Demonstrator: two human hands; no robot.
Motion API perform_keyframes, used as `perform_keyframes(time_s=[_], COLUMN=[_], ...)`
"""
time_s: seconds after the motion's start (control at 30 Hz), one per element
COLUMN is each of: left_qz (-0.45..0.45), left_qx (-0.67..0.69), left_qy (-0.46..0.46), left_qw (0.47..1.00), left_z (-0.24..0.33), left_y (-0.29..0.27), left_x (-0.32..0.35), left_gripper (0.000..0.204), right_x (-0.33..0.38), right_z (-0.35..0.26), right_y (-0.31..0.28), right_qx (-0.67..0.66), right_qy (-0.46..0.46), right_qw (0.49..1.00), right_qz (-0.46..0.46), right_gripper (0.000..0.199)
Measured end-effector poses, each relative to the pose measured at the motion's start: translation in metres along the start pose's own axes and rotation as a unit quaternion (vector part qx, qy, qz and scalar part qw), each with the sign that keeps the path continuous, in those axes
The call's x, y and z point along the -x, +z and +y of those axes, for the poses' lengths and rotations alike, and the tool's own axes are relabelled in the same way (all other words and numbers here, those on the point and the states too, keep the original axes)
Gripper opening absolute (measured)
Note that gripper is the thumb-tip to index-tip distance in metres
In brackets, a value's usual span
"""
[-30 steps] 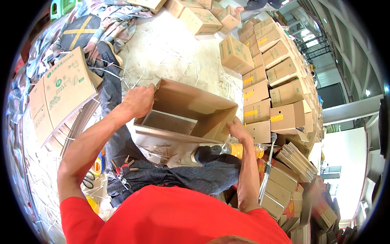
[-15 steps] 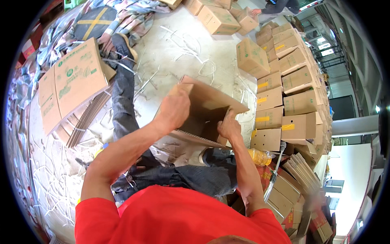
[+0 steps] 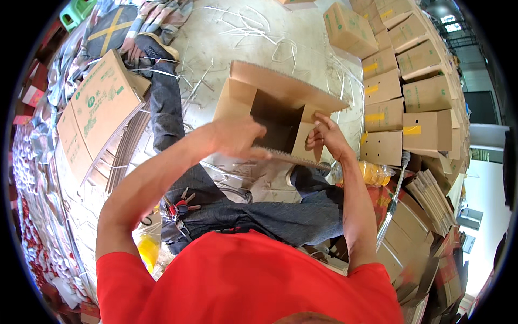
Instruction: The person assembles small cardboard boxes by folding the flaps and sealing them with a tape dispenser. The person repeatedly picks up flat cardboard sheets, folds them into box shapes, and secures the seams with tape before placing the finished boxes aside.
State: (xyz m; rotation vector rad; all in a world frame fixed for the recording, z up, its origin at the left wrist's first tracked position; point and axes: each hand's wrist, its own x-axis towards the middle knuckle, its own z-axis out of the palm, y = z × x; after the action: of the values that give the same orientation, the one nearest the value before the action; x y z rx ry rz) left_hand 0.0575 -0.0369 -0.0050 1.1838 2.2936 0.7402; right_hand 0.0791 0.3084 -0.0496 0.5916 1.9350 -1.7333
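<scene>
- Seated worker in red shirt holds an open brown cardboard box [image 3: 280, 108] in mid-air over the knees, above the floor [image 3: 216, 32]; box mouth faces the camera, dark inside, flaps splayed.
- Left hand [image 3: 237, 137] lies over the near bottom flap, fingers [image 3: 258, 154] stretched fairly flat along the edge, pressing more than pinching; thumb side hidden behind the hand.
- Right hand [image 3: 326, 135] is curled round the small right side flap, fingers closed on its edge.
- Handling, judged from looks: empty corrugated board, so light; panels stiff across, but flaps hinge easily at the creases & will flop if let go. Dry matt surface, prob. not slippery. Not fragile, tho corners & flap edges can crush or tear if bent off the crease.
- Best hold: by flap edges near the creases or flat-palmed on opp. walls; a one-corner grip would likely twist it out of square.
- Around: stack of flat printed cartons [image 3: 91, 113] at the person's left, wall of made-up boxes [image 3: 410, 92] w/ yellow tape at right, white strapping scraps across the floor, bunch of keys [image 3: 181, 202] at the waist, yellow bag [image 3: 375, 173] by the right knee.
</scene>
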Motion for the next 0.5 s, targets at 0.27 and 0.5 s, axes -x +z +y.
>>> perform_keyframes(time_s=[0.27,0.5], left_qz=[0.147,0.172], left_qx=[-0.155,-0.116], left_qy=[0.148,0.094], left_qw=[0.966,0.974], left_z=[-0.068,-0.074], left_y=[0.006,0.017], left_x=[-0.07,-0.066], left_gripper=[0.062,0.052], right_x=[-0.006,0.006], right_z=[0.056,0.14], right_y=[-0.041,-0.032], right_qx=[-0.208,0.231], right_qy=[-0.165,-0.165], right_qw=[0.949,0.932], right_qz=[0.168,0.225], right_gripper=[0.036,0.066])
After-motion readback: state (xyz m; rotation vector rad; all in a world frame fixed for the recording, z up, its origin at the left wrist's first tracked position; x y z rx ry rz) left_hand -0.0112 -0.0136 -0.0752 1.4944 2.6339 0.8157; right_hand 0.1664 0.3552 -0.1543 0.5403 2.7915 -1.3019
